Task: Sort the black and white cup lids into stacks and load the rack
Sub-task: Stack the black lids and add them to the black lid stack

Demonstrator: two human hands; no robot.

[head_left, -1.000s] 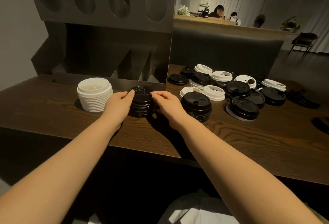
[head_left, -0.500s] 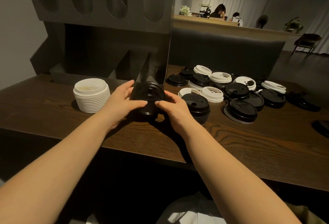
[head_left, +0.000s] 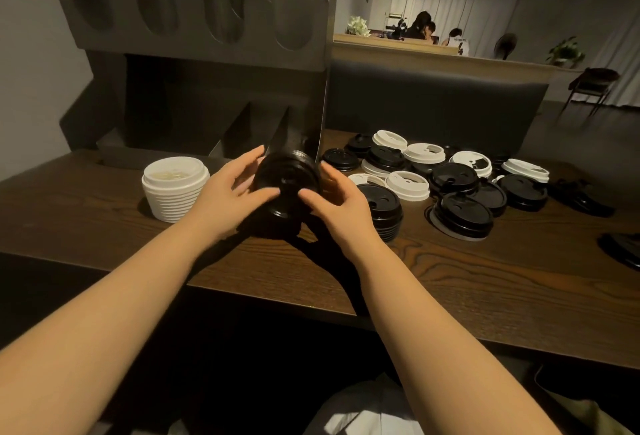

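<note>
Both hands cupped round one stack of black lids (head_left: pixel 285 185), tipped on its side with the top faces turned toward the camera. Left hand (head_left: pixel 231 194) curled along the stack's left flank, thumb across the lower front face; right hand (head_left: pixel 337 200) mirroring it on the right flank, thumb meeting the same face. Held off the table (head_left: pixel 450 282), just in front of the rack (head_left: pixel 194 64) and level with its lower slots.

To load well, judged from here: keep pressure even from both sides so the nested lids do not fan apart, line the stack's axis up with the rightmost lower slot of the rack, clear the divider edges, then slide in rather than drop. Thumbs best drawn back only once the rear lids are supported.

Left of the rack's front edge, standing upright on the table: a white lid stack (head_left: pixel 175 188). Right of the rack: a short black stack (head_left: pixel 380 210) near the right hand, then loose black and white lids (head_left: pixel 450 171) scattered further out.

Hard to tell: the count of lids in the held stack, its rear end behind the fingers, the depth of the rack's dark slots, and whether anything already sits inside them. Far-right lids cut off by the frame edge.
</note>
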